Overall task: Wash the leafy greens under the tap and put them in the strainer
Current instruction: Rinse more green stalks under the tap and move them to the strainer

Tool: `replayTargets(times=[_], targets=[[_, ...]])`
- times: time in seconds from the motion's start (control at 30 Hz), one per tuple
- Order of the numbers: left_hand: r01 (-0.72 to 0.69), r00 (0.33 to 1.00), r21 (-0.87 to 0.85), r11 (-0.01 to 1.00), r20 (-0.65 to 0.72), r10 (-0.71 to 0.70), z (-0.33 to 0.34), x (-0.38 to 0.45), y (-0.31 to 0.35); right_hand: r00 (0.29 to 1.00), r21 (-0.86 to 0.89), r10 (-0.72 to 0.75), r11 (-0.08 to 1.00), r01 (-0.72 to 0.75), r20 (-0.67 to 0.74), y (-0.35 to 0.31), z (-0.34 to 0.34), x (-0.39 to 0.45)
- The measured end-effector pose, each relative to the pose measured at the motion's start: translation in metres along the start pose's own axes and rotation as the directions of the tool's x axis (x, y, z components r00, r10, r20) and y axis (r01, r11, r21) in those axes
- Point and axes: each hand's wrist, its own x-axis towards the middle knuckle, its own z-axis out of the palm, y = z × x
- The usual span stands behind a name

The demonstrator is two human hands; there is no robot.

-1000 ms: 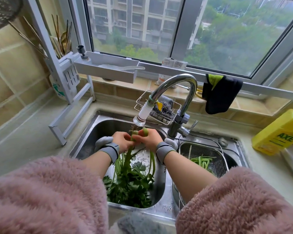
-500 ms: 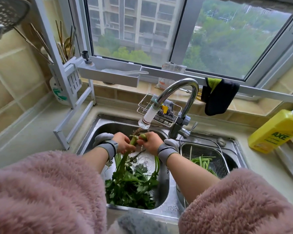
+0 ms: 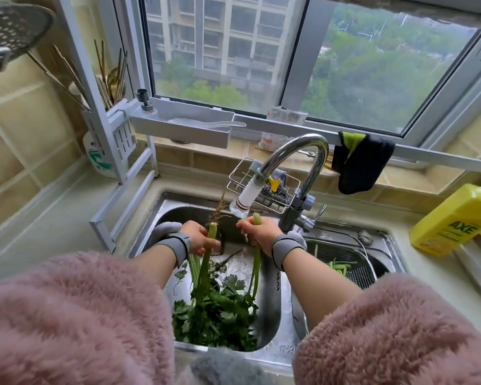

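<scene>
My left hand [image 3: 199,237] grips a bunch of leafy greens [image 3: 206,276] by the stalks, root end up, over the left sink basin [image 3: 272,284]. My right hand [image 3: 258,230] grips a separate green stalk [image 3: 256,262] just under the tap's white nozzle [image 3: 243,200], and water runs off it. The leaves of both hang down into a pile of greens [image 3: 217,318] at the basin's near end. The wire strainer [image 3: 358,269] sits in the right basin with a few green stalks [image 3: 338,265] inside.
The chrome tap [image 3: 297,151] arches over the basins, with a wire sponge rack [image 3: 261,187] behind it. A yellow detergent bottle [image 3: 453,220] lies on the counter at right. A white rack [image 3: 122,151] with chopsticks stands at left. A dark cloth [image 3: 361,162] hangs from the rail.
My hands were together on one bunch under the nozzle. They have moved apart, a stalk coming away in my right hand while my left keeps the rooted bunch.
</scene>
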Motion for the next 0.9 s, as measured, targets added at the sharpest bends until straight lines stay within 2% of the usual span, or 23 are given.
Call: replayTargets(times=[0.1, 0.27, 0.47, 0.6, 0.7, 0.9], targets=[[0.02, 1.0, -0.007, 1.0, -0.013, -0.02, 0.001, 0.002, -0.001, 0.999, -0.011, 0.027, 1.0, -0.027, -0.018, -0.005, 0.005, 0.007], [0.036, 0.999, -0.014, 0.999, -0.032, -0.036, 0.001, 0.005, -0.003, 0.995, -0.017, 0.036, 0.999, -0.035, 0.094, -0.004, 0.005, 0.013], [0.041, 0.999, -0.019, 0.999, -0.031, -0.042, 0.003, 0.008, -0.003, 0.985, 0.124, 0.095, 0.986, -0.114, 0.147, 0.003, 0.007, 0.015], [0.042, 0.999, -0.023, 0.999, -0.025, -0.042, 0.006, 0.008, -0.001, 0.991, 0.119, 0.066, 0.99, -0.08, 0.115, 0.006, 0.006, 0.016], [0.038, 0.999, -0.02, 0.999, -0.024, -0.038, 0.006, 0.009, 0.001, 0.991, 0.194, 0.03, 0.979, -0.055, 0.13, 0.007, 0.007, 0.015], [0.038, 0.999, -0.049, 0.998, -0.018, -0.039, 0.006, 0.01, 0.001, 0.984, 0.283, 0.093, 0.95, -0.134, 0.153, 0.009, 0.007, 0.014]])
